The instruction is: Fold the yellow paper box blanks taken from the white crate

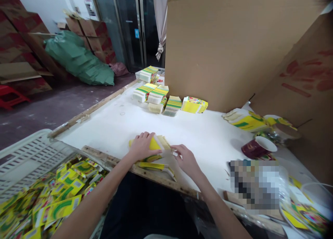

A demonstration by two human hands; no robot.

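My left hand (142, 148) is wrapped over a stack of yellow folded cartons (155, 144) at the table's near edge, thumb along its side. Pale flaps of the stack spread to the right, towards my right hand (186, 159). The thumb and fingers of that hand pinch close to the flap ends, with a small white bit (175, 154) showing between them. Whether this is a flap or a loose piece, I cannot tell. Below the stack, more flat yellow cartons (153, 165) lie fanned along the wooden edge.
Several carton bundles (173, 105) stand at the back against a cardboard sheet (221, 48). A maroon mug (256, 148) lies tipped at the right. Lower left, a white basket (23, 152) holds many yellow packets (66, 183). A wooden strip (104, 156) edges the table.
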